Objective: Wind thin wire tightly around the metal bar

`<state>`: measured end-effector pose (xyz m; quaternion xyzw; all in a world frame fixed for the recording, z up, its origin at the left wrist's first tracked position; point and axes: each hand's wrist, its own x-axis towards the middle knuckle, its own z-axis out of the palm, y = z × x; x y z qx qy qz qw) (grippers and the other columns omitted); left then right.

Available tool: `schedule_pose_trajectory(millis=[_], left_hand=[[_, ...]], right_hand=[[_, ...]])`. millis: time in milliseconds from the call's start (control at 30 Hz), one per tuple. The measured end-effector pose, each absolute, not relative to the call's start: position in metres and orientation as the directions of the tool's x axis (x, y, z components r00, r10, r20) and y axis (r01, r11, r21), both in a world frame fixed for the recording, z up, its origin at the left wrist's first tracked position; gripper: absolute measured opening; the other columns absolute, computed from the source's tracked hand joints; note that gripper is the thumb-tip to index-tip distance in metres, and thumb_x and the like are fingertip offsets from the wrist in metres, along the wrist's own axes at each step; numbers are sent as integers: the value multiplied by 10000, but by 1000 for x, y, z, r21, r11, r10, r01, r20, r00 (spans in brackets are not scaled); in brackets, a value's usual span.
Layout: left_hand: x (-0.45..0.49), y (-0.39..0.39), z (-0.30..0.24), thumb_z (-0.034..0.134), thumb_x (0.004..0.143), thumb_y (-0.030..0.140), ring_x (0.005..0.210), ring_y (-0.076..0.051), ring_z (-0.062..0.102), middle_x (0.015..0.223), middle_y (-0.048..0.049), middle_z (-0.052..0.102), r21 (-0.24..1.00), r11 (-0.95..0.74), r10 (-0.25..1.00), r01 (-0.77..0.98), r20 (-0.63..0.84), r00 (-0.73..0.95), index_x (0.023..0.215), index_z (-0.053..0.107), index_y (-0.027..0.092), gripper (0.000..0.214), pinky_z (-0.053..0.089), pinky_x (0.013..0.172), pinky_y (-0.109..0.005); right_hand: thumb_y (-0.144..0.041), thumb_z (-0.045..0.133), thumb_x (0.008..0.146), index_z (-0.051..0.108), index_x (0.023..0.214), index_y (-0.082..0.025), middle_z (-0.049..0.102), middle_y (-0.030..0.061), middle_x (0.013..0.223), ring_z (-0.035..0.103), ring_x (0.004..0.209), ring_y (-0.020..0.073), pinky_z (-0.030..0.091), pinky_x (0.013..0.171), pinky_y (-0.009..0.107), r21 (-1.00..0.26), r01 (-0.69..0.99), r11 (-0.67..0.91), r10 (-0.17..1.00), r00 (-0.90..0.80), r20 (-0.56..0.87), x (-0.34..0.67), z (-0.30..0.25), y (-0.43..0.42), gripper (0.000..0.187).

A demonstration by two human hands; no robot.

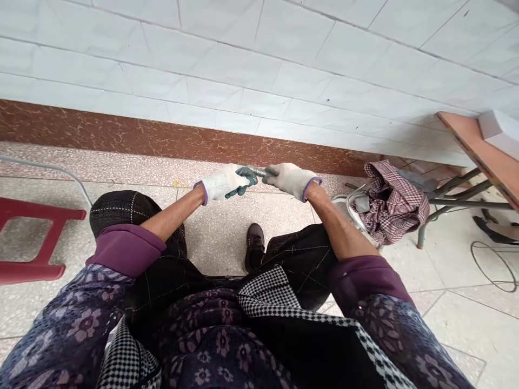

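Between my two hands runs a short, silvery, ribbed metal piece (258,172), like a coil or a threaded rod; I cannot tell which. My left hand (232,182), in a white work glove with dark green coated fingers and a purple cuff edge, is closed on one end of it. The other end sits in the closed fingers of my right hand (288,179), gloved the same way. Both arms reach out over the floor in front of my knees. The ends of the metal piece are hidden inside the gloves.
A tiled wall (227,59) with a brown base strip stands just ahead. To the left are a red plastic stool (52,237) and a grey cable (60,168). At right, checked cloth (395,202) lies beside a folding-legged table (478,151); a looped wire (492,286) rests on the floor.
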<state>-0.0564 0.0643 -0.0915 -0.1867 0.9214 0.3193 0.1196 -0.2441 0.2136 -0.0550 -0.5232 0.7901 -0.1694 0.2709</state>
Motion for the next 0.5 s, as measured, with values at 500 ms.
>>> schedule_pose_trajectory(millis=[500], left_hand=[[-66, 88, -70, 611, 859, 95, 391, -63, 289, 487, 73, 404, 980, -104, -579, -170, -199, -791, 882, 675, 167, 98, 171, 425, -263]], right_hand=[[-412, 695, 843, 661, 970, -139, 495, -33, 615, 390, 422, 80, 310, 323, 230, -932, -199, 304, -941, -217, -260, -222, -43, 218, 303]])
